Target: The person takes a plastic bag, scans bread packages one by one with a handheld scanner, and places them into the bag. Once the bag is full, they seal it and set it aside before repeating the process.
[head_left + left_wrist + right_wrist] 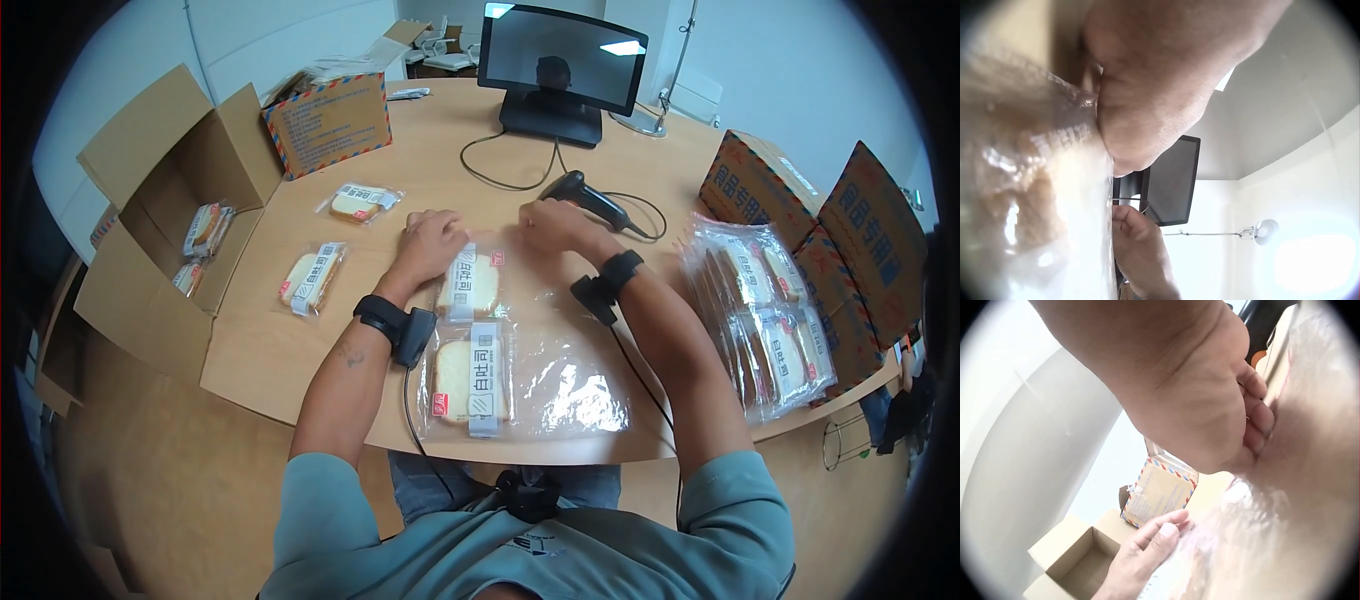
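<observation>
A large clear plastic bag (570, 375) lies on the table, with two packs of sliced bread in its left half, a near pack (465, 380) and a far pack (470, 285). My left hand (435, 248) rests at the bag's far left edge, partly over the far pack; in the right wrist view its thumb lies close to the index finger. I cannot tell whether it pinches the film. My right hand (562, 228) grips the bag's far edge, its fingers (1259, 419) curled against the film in the right wrist view. Its thumb is hidden.
Left stands an open carton (150, 260) with bread packs inside; two loose packs, one (312, 278) nearer and one (360, 202) farther, lie beside it. A barcode scanner (590, 205) and monitor (560, 60) are beyond my hands. Filled bags (765, 310) lean by a right-hand carton (870, 250).
</observation>
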The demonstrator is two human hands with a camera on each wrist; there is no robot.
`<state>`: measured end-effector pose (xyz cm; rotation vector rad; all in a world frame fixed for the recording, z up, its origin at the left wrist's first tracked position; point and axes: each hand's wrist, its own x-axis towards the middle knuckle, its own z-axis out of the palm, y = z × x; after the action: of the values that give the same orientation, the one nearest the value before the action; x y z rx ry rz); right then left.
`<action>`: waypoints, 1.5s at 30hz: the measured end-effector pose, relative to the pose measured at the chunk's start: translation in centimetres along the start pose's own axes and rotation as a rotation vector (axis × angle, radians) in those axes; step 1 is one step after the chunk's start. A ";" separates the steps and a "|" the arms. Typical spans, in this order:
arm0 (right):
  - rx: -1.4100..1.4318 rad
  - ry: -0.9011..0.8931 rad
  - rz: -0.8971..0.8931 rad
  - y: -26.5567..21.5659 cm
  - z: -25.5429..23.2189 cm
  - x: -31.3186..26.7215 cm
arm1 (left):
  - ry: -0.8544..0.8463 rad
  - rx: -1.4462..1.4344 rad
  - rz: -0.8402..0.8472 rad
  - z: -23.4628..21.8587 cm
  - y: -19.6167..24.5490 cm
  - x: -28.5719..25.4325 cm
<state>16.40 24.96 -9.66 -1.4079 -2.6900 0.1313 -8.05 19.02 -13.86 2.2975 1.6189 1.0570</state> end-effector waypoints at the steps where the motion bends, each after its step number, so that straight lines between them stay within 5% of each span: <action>1: -0.052 0.035 0.043 0.5 0.4 -0.1 | 0.079 0.007 -0.010 0.1 -0.1 0.0; 3: 0.038 0.195 -0.016 0.8 0.7 -1.6 | 0.167 0.035 -0.031 0.0 -0.2 0.2; 5: 0.145 0.356 -0.098 0.4 0.7 -2.4 | 0.129 -0.040 0.264 0.0 0.4 0.7; 7: 0.205 0.398 -0.187 0.1 0.9 -3.4 | -0.253 0.102 0.335 -3.0 5.1 -0.4; 13: 0.193 0.276 -0.173 -1.1 1.5 -6.1 | -0.481 0.151 0.176 -0.8 5.5 -1.3; 17: 0.260 0.218 -0.136 1.6 1.7 -5.5 | -0.507 0.166 0.145 -1.8 5.0 -0.9; 19: 0.240 0.238 -0.172 3.4 1.1 -5.0 | -0.304 0.044 -0.019 -2.3 1.5 -0.6; 21: 0.363 0.229 -0.102 5.4 0.2 -4.3 | -0.053 0.199 -0.003 -5.3 -0.3 -1.8; 22: 0.373 0.231 -0.095 5.4 -0.6 -4.3 | -0.162 0.334 -0.111 -7.5 -1.0 -1.7; 24: 0.502 0.494 0.211 5.3 -2.6 -4.5 | -0.250 0.480 -0.261 -11.3 -3.8 -2.3; 25: 0.512 0.500 0.223 6.0 -2.3 -4.2 | -0.229 0.493 -0.302 -12.6 -5.4 -3.2; 27: 0.341 0.846 0.237 7.8 -1.0 -3.4 | -0.390 0.625 -0.570 -14.5 -5.8 -4.3; 30: 0.292 0.822 0.264 8.3 0.7 -3.3 | -0.311 0.450 -0.287 -14.6 -10.5 -7.9; 34: 0.232 0.679 0.273 7.2 1.2 -3.4 | -0.329 0.361 -0.344 -15.2 -5.4 -5.8; 36: 0.193 0.603 0.295 6.8 0.9 -3.3 | -0.014 -0.258 -0.378 -13.8 -3.1 -4.4; 37: 0.105 0.603 0.324 6.8 1.2 -3.1 | -0.017 -0.262 -0.376 -12.4 -2.9 -3.3; 39: 0.012 0.608 0.364 6.7 1.4 -2.7 | 0.008 -1.325 -0.436 -9.4 -2.6 0.0; 40: 0.022 0.580 0.365 6.9 1.3 -2.7 | -0.007 -1.330 -0.425 -7.9 -1.5 1.2; 42: 0.026 0.616 0.336 7.7 1.8 -2.6 | -0.274 -1.803 -0.253 -4.9 1.3 3.6; 45: 0.088 0.679 0.374 7.8 1.6 -2.9 | -0.310 -2.087 -0.304 -1.3 3.4 5.0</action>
<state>24.21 26.95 -12.32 -1.5560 -1.8488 -0.1699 -5.36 21.65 -8.92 0.6164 0.0977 1.1261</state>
